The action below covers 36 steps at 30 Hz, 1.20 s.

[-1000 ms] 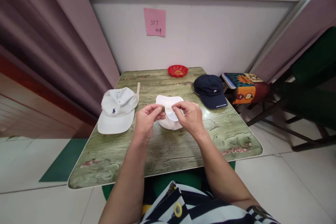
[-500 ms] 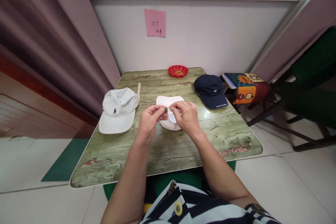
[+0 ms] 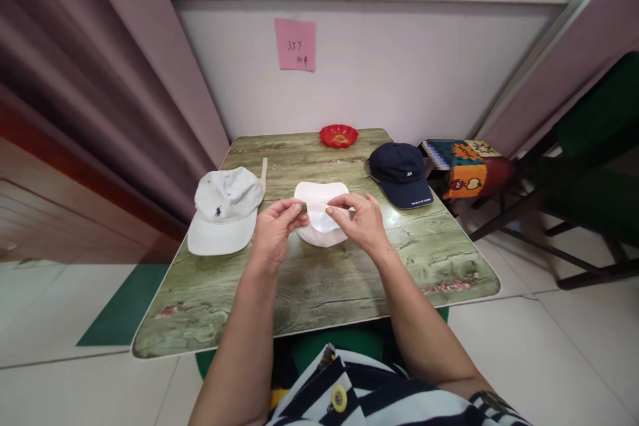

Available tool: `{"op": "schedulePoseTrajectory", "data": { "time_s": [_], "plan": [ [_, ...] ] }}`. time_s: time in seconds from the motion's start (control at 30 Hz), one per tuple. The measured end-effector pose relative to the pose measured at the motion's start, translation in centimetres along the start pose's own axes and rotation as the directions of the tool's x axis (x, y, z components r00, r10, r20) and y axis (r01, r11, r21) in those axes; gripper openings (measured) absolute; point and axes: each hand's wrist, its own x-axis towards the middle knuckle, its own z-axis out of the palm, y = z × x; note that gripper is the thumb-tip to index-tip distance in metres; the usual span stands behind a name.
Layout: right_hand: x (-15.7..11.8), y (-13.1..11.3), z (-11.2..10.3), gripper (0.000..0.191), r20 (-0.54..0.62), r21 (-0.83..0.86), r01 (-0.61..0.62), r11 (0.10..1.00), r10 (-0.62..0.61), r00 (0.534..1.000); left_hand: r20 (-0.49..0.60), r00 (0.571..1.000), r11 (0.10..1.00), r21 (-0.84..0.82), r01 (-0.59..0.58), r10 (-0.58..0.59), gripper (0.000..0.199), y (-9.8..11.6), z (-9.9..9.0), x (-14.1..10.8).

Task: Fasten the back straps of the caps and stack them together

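A white baseball cap (image 3: 322, 238) lies in the middle of the table, under and between my hands. Its rounded white brim (image 3: 320, 190) points away from me. My left hand (image 3: 273, 229) pinches one end of the cap's back strap, where a small brownish, metal-looking piece shows at the fingertips. From the other side, my right hand (image 3: 362, 218) pinches the pale strap (image 3: 316, 208) between thumb and forefinger. The strap stretches across the short gap between both hands. My fingers partly cover the cap's sides.
An off-white cap (image 3: 224, 206) with a small dark logo sits at left, with a tan strap behind it. At right is a navy cap (image 3: 401, 176). A red scalloped dish (image 3: 339, 136) stands at the table's back edge. A stool (image 3: 469, 170) is at right.
My hands have drawn apart sideways, the left going left and the right slightly right. More of the strap and the white cap now shows between them.
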Motion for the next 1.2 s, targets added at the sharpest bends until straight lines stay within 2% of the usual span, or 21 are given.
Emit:
{"op": "schedulePoseTrajectory", "data": {
  "time_s": [0.3,1.07,1.2],
  "plan": [
    [0.15,0.45,0.51,0.017,0.024,-0.027,0.021,0.999,-0.020,0.999,0.083,0.996,0.998,0.053,0.021,-0.026,0.038,-0.03,-0.15,-0.16],
    [0.02,-0.51,1.13,0.017,0.109,-0.076,0.052,0.996,-0.043,0.993,0.160,0.986,0.994,0.109,0.025,-0.042,0.036,-0.28,0.65,-0.48],
    [0.28,-0.24,0.88,0.016,0.103,-0.038,0.035,0.999,-0.031,0.994,0.131,0.991,0.994,0.106,0.020,-0.033,0.036,-0.21,0.34,-0.21]
  ]
}}
